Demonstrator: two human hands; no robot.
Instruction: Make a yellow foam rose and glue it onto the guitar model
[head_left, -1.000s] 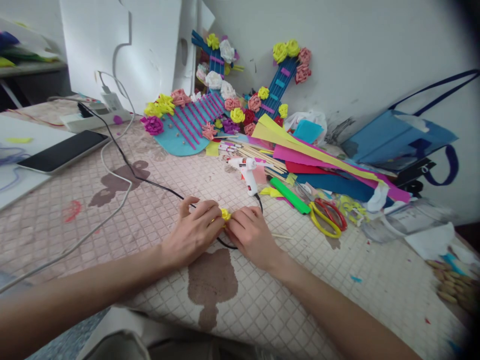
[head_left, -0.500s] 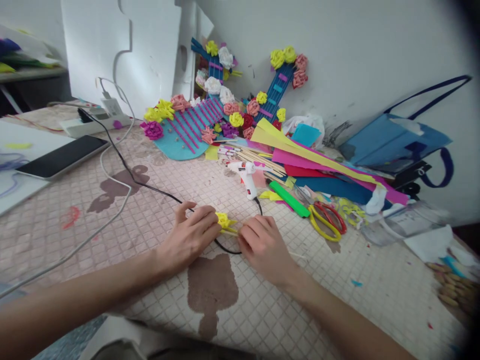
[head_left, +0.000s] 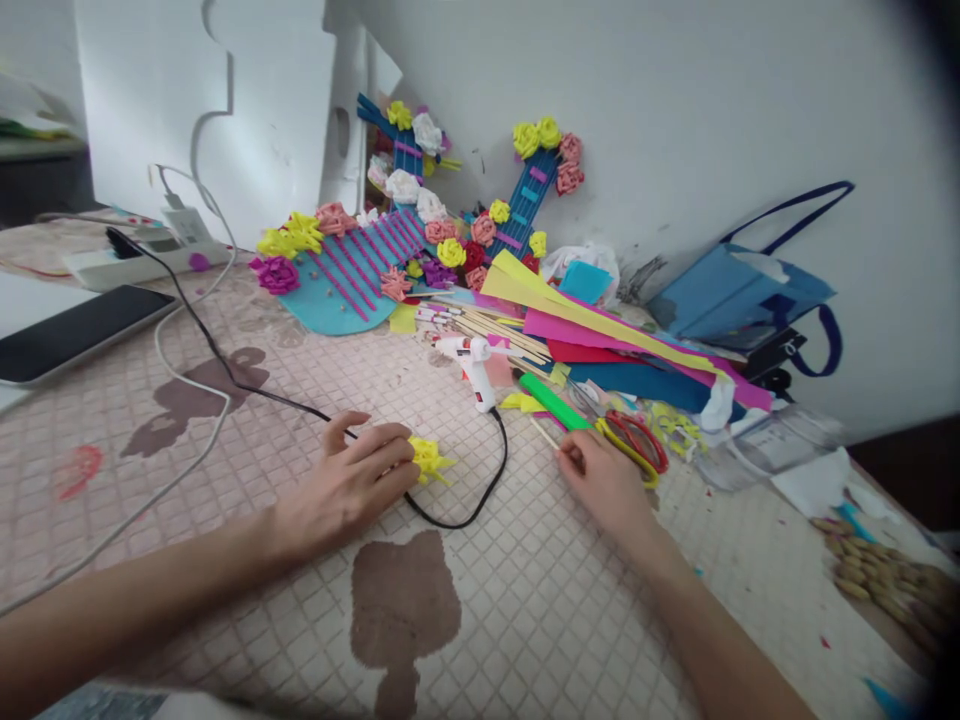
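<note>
Bkgd, head view: pale wall, white panel at upper L, blue bag by the wall at R; grid-patterned table w/ dark brown patches fills the lower part. L hand rests low over the table, fingertips touching the L side of a yellow paper flower, which lies on the table approx. mid-view; one finger is lifted apart, thumb hidden, so can't tell if it's gripped. R hand is well apart from it, fingers together, clamped on the near end of a thin pale stick, just beside a green-handled tool & scissors. Black cord loops btwn the hands, from a white glue gun, & passes by the flower. Behind: bundle of sticks, yellow paper atop other colored sheets, blue guitar-shaped piece w/ paper roses. Far L: dark-screened device, power strip w/ plugs in.
</note>
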